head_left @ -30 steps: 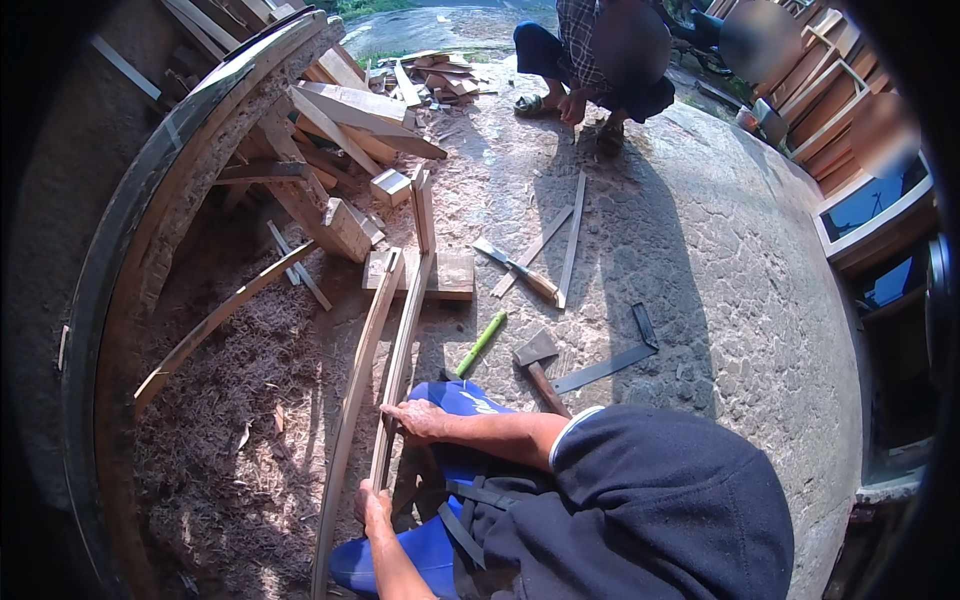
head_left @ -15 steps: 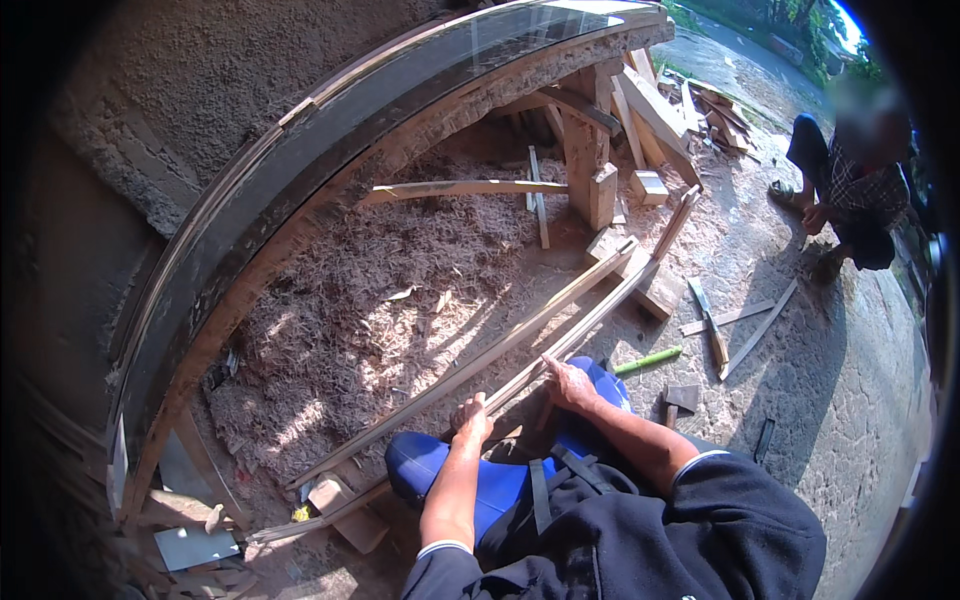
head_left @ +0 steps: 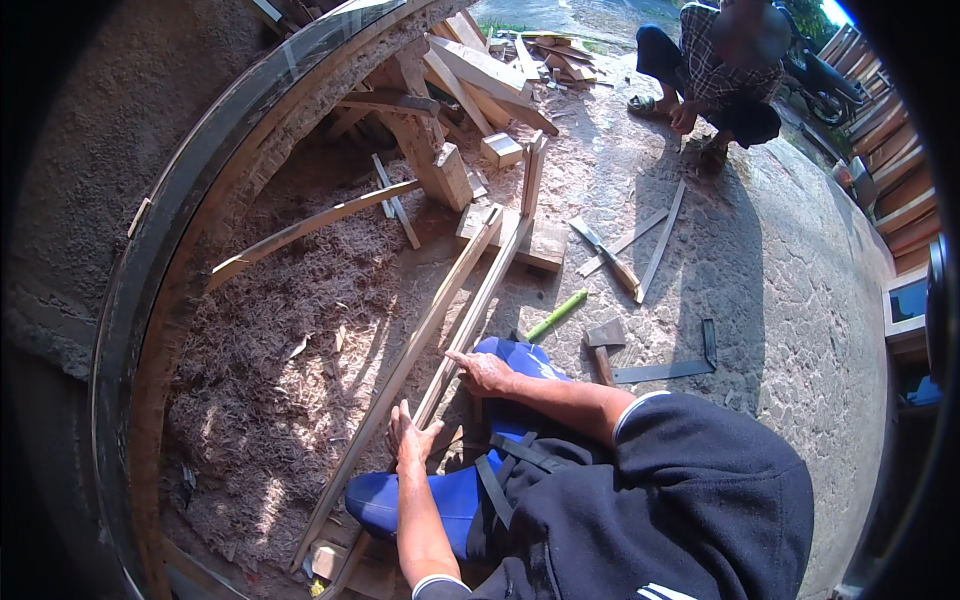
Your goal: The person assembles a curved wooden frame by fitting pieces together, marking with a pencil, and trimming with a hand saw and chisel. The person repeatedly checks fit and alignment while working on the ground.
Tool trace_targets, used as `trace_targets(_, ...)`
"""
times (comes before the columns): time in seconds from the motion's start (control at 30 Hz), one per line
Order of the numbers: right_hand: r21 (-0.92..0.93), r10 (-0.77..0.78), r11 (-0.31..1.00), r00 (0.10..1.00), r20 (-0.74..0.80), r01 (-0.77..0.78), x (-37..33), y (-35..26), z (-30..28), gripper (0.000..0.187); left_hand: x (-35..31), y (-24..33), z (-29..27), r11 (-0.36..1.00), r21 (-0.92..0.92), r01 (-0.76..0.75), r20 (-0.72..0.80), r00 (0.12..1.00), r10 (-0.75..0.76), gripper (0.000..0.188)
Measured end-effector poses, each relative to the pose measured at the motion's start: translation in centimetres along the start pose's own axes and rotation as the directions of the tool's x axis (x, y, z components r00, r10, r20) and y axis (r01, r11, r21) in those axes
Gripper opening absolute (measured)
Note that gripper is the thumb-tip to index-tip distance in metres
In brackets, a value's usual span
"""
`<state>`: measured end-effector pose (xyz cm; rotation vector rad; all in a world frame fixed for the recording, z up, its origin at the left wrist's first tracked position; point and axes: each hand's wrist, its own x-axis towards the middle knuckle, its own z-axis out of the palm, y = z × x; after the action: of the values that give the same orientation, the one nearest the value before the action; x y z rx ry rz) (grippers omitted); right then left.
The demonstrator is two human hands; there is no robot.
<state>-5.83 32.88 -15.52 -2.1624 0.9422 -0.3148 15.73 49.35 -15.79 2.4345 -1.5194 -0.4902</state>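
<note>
A narrow wooden frame runs from near my knees to a wooden block (head_left: 545,243). It has a near rail (head_left: 487,290), a far rail (head_left: 408,358) and a short end piece (head_left: 534,175). My right hand (head_left: 484,374) grips the near rail, index finger stretched along its top. Closer to me, my left hand (head_left: 410,440) lies against the rails with its fingers spread and its thumb out towards the near rail. Its fingertips rest between the two rails, and I cannot tell how firmly they touch.
On the ground to the right lie a machete-like knife (head_left: 606,258), thin wooden strips (head_left: 662,240), a green tube (head_left: 557,314), a hatchet (head_left: 604,345) and a metal square (head_left: 680,370). Shavings (head_left: 270,400) cover the left. A person (head_left: 715,80) squats at the far right. A long curved bench (head_left: 150,330) borders the left.
The view has swung right, bringing the whole metal square into sight. My left hand has gone from closed fingers on the near rail to spread fingers; my right stays on that rail.
</note>
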Motion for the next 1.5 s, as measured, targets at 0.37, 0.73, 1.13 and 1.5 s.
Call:
trace_targets(0.37, 0.088, -0.029, 0.996, 0.998, -0.049, 0.034, 0.4, 2.0, 1.3, 0.073, 0.1, 1.8, -2.7, 0.956, -0.290, -0.036, -0.216, 0.976, -0.029, 0.088)
trace_targets(0.73, 0.513, -0.185, 0.837, 0.981, -0.059, 0.189, 6.5, -10.1, -11.5, 0.050, -2.6, 2.5, -21.0, 0.464, -0.807, -0.366, -0.546, 0.763, -0.346, 0.066)
trace_targets(1.13, 0.897, -0.234, 0.370, 0.959, -0.162, 0.242, 15.3, -26.5, -30.5, 0.075, -8.6, 4.1, -42.9, -0.068, -0.748, -0.660, -0.548, 0.674, -0.495, 0.106)
trace_targets(1.5, 0.917, -0.353, 0.369, 0.935, -0.011, 0.150, 20.5, -30.2, -34.4, 0.073, -6.5, 1.8, -47.1, -0.147, -0.791, -0.593, -0.439, 0.718, -0.540, 0.081)
